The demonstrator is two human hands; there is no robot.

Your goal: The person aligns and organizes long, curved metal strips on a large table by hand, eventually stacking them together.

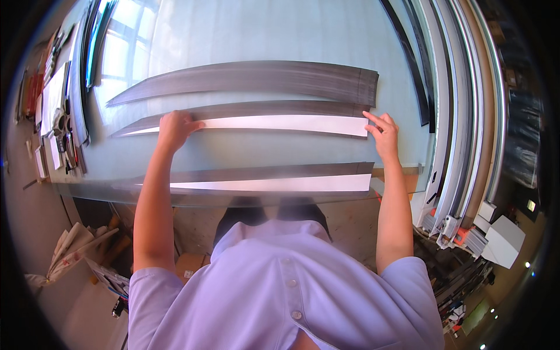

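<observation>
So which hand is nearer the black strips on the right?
Right. The right hand is just left of the black strips' near ends; the left hand is much farther left.

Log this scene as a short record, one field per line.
Left hand: over the left part of the middle dark strip, thumb at the middle white strip
Right hand: at the right end of the middle white strip, thumb and index finger apart
Middle pair: white lying along dark, both tapering leftward
Far side: wider dark strip, also tapering leftward
Near edge: another dark strip with a white strip
Surface: pale, glossy table
</observation>
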